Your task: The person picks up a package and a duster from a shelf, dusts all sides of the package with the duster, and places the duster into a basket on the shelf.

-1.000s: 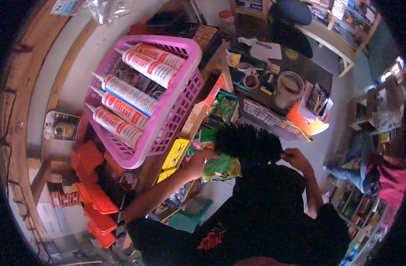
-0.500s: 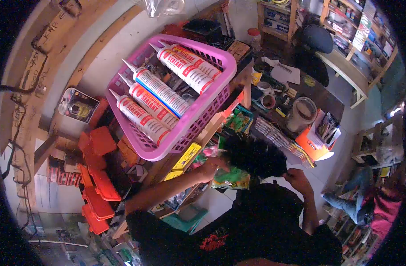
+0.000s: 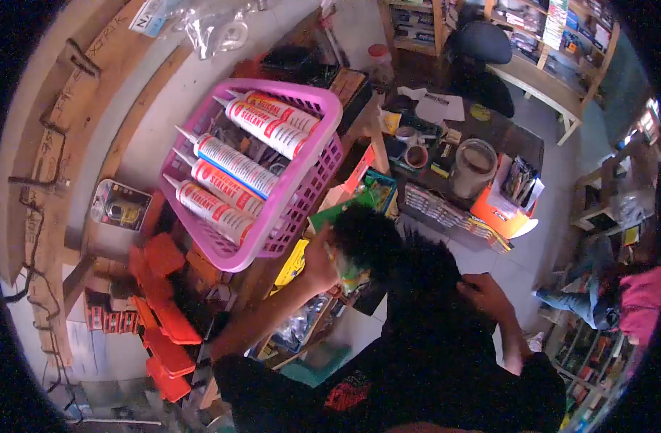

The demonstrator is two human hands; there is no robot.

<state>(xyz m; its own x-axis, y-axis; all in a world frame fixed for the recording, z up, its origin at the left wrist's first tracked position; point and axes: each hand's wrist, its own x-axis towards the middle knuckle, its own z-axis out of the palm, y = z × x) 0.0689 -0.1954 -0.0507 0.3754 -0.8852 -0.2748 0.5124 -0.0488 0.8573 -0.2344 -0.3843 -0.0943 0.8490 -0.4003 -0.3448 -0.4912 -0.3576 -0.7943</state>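
Note:
My left hand [image 3: 319, 261] reaches in at the shelf edge, beside a dark fluffy mass [image 3: 365, 237] that hides part of its fingers. A green flat piece [image 3: 329, 215] rises just above its fingertips, and a green-and-clear packet [image 3: 352, 274] lies against its right side. On the other side of the dark mass, my right hand [image 3: 485, 294] is closed, its fingertips at the dark edge; what they pinch cannot be made out. Left of my left hand, a pink basket [image 3: 331, 108] holds several white-and-red sealant tubes [image 3: 213, 211].
Orange plastic bins [image 3: 164, 346] hang at the lower left. Beyond the hands, a dark desk [image 3: 521, 137] bears a clear tub [image 3: 474, 167] and an orange box [image 3: 500, 209]. A black chair [image 3: 482, 43] stands behind. A person in a pink top [image 3: 642, 303] is at the right.
The camera view has shifted. My left hand has moved up towards the green flat piece, which now stands tilted above it. The dark mass reaches further left. My right hand keeps its closed shape.

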